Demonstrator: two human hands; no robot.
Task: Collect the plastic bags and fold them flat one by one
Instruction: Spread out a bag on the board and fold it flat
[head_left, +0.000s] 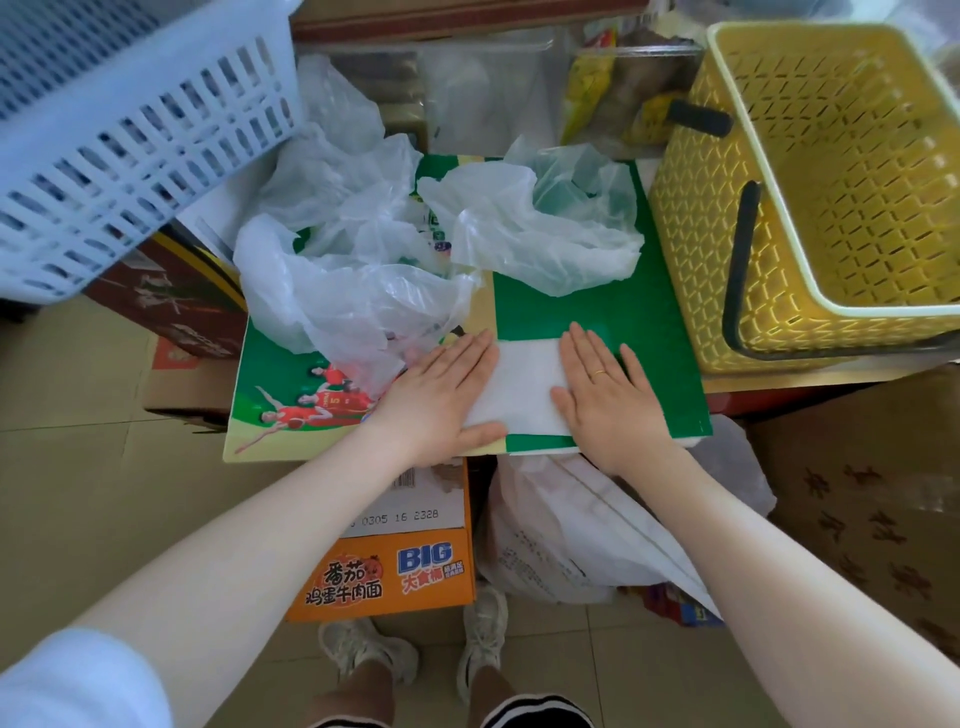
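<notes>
A folded white plastic bag (524, 387) lies flat on the near part of a green printed box top (623, 322). My left hand (444, 400) presses its left edge with straight fingers. My right hand (605, 395), wearing a ring, lies flat on its right edge. Behind them, crumpled translucent plastic bags lie loose on the box: one big heap (353, 291) at the left and one bag (540, 228) at the middle back.
A yellow basket (691, 223) with black handles stands at the right. A pale blue crate (130, 140) hangs over the upper left. Below the box sit an orange noodle carton (384, 577) and a filled white bag (571, 540). Cardboard boxes crowd both sides.
</notes>
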